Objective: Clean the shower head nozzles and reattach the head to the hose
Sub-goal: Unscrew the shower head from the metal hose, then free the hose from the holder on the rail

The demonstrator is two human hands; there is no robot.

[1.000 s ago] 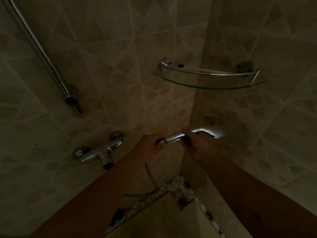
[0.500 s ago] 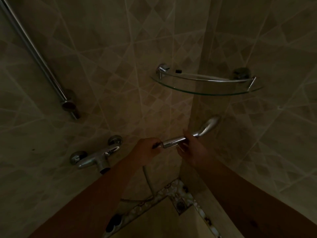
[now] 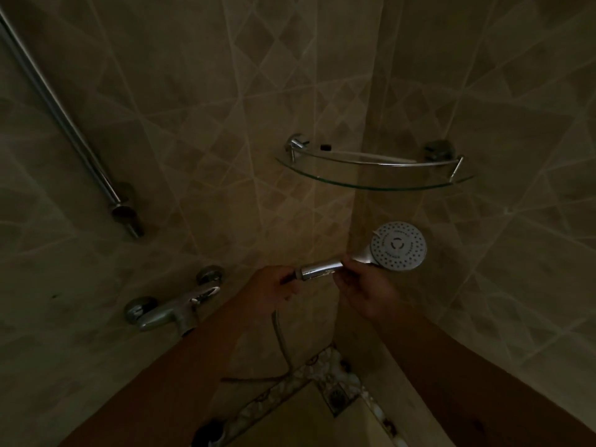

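A chrome shower head (image 3: 398, 246) is held level in the tiled corner, its round nozzle face turned toward me. My right hand (image 3: 364, 290) pinches the handle just behind the head. My left hand (image 3: 274, 287) grips the hose end at the base of the handle (image 3: 319, 268). The grey hose (image 3: 281, 340) hangs from under my left hand down to the floor. The joint between hose and handle is partly hidden by my fingers.
A chrome mixer tap (image 3: 175, 304) sticks out of the left wall below a slanted slide rail (image 3: 69, 124). A glass corner shelf (image 3: 375, 171) hangs above the shower head. A floor drain (image 3: 337, 396) sits in the corner below.
The shower head has rolled in my hands, so its nozzle face now points toward me instead of edge-on. Both hands kept their places on the handle and hose end.
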